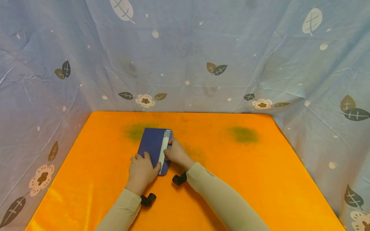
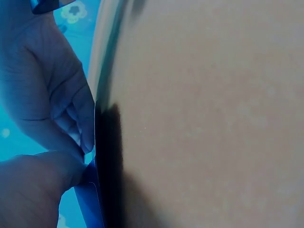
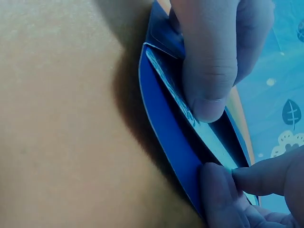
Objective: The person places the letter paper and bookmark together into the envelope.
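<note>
In the head view, a dark blue envelope point(image 1: 151, 140) lies on the orange cloth with its flap point(image 1: 165, 169) towards the right. A white card point(image 1: 163, 147) with a grey patterned end sticks out of its mouth; the rest is hidden inside. My left hand point(image 1: 142, 170) grips the near left part of the envelope, fingers spread over its top and thumb at the mouth. My right hand point(image 1: 178, 155) pinches the card's edge from the right. The right wrist view shows the card point(image 3: 178, 90) between the flap point(image 3: 166, 121) and the envelope's front, with the left thumb over it.
An orange cloth point(image 1: 260, 179) covers the table. Pale blue-grey curtains point(image 1: 185, 38) with leaf and flower prints stand behind it and on both sides. Black wrist devices point(image 1: 148, 200) hang below both sleeves, close to the cloth.
</note>
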`<state>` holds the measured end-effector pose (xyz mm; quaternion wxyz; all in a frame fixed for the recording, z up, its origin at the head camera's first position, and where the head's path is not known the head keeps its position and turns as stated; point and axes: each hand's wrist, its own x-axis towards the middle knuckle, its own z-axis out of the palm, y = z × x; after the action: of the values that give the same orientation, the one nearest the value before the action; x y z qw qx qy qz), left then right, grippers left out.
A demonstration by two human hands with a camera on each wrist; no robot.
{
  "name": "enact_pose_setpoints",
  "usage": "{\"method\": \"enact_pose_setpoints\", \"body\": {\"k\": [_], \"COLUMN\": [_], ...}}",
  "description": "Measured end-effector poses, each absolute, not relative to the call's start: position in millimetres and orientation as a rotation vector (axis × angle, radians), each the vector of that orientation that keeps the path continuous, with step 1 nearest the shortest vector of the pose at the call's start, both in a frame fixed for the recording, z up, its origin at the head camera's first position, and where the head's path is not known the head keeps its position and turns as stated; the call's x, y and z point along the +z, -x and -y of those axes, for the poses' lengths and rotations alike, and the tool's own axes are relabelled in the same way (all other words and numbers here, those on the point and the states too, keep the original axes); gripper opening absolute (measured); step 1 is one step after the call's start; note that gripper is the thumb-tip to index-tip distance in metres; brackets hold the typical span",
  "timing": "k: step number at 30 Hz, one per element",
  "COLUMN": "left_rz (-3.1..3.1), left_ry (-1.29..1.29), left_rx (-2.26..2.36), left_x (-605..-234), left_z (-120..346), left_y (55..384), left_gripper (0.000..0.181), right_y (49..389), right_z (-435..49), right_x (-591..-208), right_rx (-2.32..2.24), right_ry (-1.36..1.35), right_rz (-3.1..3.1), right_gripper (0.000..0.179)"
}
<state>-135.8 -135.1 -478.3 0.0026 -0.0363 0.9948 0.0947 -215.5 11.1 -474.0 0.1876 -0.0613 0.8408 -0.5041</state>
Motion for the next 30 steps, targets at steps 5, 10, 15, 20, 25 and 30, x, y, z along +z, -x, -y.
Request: {"method": "enact_pose_setpoints", "body": {"k": [5,10,15,20,25,30], "left_rz": [-3.120,-3.126,-3.127,-3.125,-3.147,-3.155], "left_ry": [0.107,0.107,0.106,0.106,0.101,0.100], "left_rx": [0.291,0.298,0.287,0.275,0.280,0.278], "left_x": [-480,-480,-479,-478,-479,-480], "left_z": [136,136,135,135,136,136], "left_y": [136,136,136,136,136,136], "left_gripper": [0.084,0.084,0.085,0.085,0.085,0.084], "right_y": [213,213,214,216,217,217], "right_z": [-12,-11,-8,-4,-2,0], "right_x": [-474,-474,-476,-478,-477,-475], "right_rx": [-1.435,-1.461,-1.472,-1.470,-1.479,-1.482], "right_ry": [0.199,0.188,0.183,0.181,0.179,0.170], "right_rz": [-2.327,-2.311,-2.312,-2.316,-2.302,-2.293], "right_gripper": [0.043,0.044,0.044,0.042,0.043,0.043]}}
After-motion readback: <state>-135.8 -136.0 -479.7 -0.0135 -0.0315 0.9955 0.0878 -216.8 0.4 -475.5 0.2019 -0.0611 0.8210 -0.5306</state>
